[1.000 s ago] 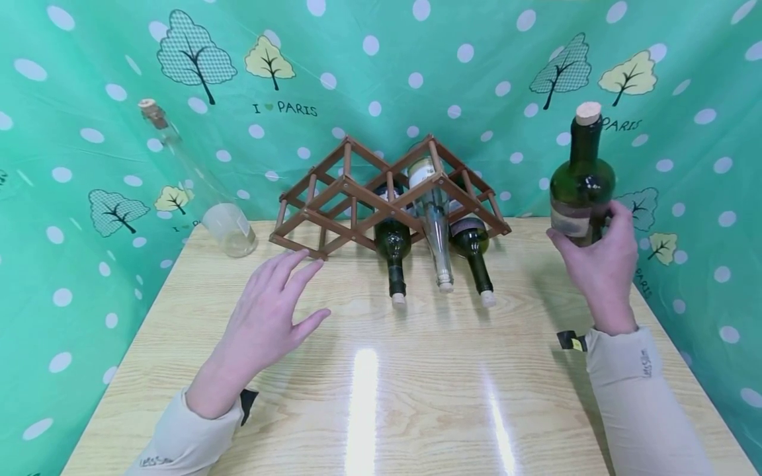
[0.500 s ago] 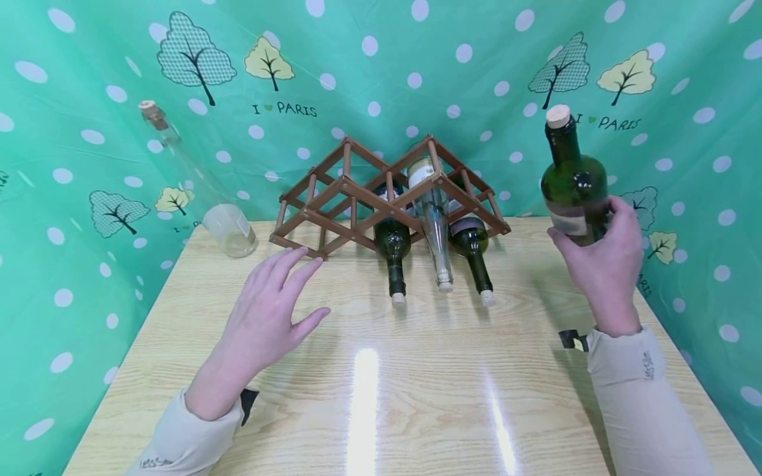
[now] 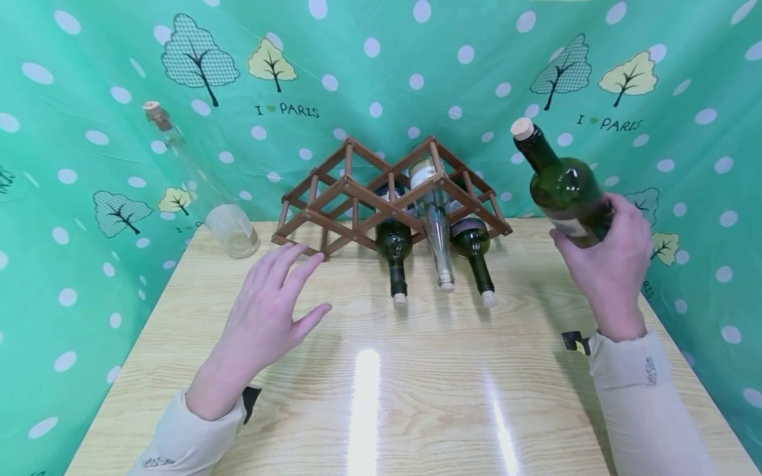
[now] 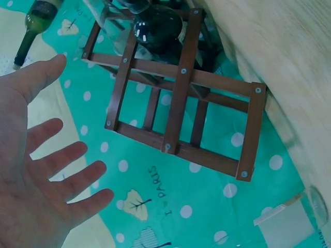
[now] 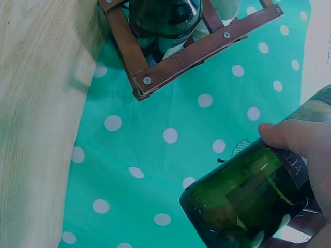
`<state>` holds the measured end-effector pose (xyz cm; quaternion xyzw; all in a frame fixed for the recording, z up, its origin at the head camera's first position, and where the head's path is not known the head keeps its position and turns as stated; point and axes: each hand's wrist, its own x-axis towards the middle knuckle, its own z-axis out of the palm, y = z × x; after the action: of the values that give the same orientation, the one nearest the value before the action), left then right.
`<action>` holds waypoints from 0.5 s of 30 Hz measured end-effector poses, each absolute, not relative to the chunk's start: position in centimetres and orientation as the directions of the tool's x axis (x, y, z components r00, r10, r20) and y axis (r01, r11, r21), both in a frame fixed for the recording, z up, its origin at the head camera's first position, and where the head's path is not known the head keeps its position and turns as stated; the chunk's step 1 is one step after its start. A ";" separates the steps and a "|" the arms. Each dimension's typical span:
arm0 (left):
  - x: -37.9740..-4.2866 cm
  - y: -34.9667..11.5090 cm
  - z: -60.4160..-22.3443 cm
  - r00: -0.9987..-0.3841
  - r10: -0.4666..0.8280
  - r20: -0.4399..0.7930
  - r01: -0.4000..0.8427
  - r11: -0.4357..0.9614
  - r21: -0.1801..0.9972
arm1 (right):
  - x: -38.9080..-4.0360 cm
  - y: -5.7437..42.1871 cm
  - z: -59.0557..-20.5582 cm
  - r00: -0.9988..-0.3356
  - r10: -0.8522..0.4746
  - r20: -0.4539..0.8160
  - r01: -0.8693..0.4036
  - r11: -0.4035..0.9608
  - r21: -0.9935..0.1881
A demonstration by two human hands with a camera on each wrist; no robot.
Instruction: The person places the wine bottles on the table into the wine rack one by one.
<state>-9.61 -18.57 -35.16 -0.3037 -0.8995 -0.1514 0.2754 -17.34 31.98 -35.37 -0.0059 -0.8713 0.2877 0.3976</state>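
Note:
In the head view my right hand (image 3: pixel 610 268) grips a green wine bottle (image 3: pixel 565 188) around its lower body, holding it above the table's right side. The bottle tilts left, its cork upward. The right wrist view shows the thumb and fingers wrapped round the green glass (image 5: pixel 248 196). My left hand (image 3: pixel 262 314) is near the front left of the wooden wine rack (image 3: pixel 333 225), fingers spread, holding nothing. Three corked bottles lie in the rack with necks toward me: a dark green bottle (image 3: pixel 393 241), a clear bottle (image 3: pixel 437 231) and another green bottle (image 3: pixel 470 241).
A tall clear corked bottle (image 3: pixel 229 231) stands at the table's back left. Behind the wooden table (image 3: pixel 428 383) hangs a green dotted cloth (image 3: pixel 381 79) with printed trees, which also runs along both sides.
The bottle in my right hand has tipped from nearly upright to a leftward slant, as the wrist turned. My left hand and the rack's bottles have stayed almost in place.

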 end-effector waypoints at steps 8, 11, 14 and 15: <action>-9.5 -18.1 -34.5 -0.663 0.460 0.590 0.626 0.773 0.101 | -17.0 31.6 -35.1 -0.626 0.203 0.753 -0.247 0.864 -0.438; -9.4 -18.0 -34.4 -0.668 0.459 0.586 0.621 0.778 0.098 | -16.9 31.1 -34.9 -0.604 0.198 0.772 -0.257 0.869 -0.424; -9.4 -17.9 -34.3 -0.666 0.458 0.589 0.619 0.780 0.094 | -16.6 30.8 -34.6 -0.587 0.173 0.790 -0.269 0.879 -0.393; -9.4 -17.9 -34.2 -0.665 0.458 0.590 0.619 0.780 0.093 | -16.6 30.7 -34.5 -0.583 0.163 0.796 -0.273 0.883 -0.381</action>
<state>-9.38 -17.85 -34.22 -0.2986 -0.9010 -0.1441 0.2797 -16.58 30.71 -34.52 0.0319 -0.8569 0.2395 0.4553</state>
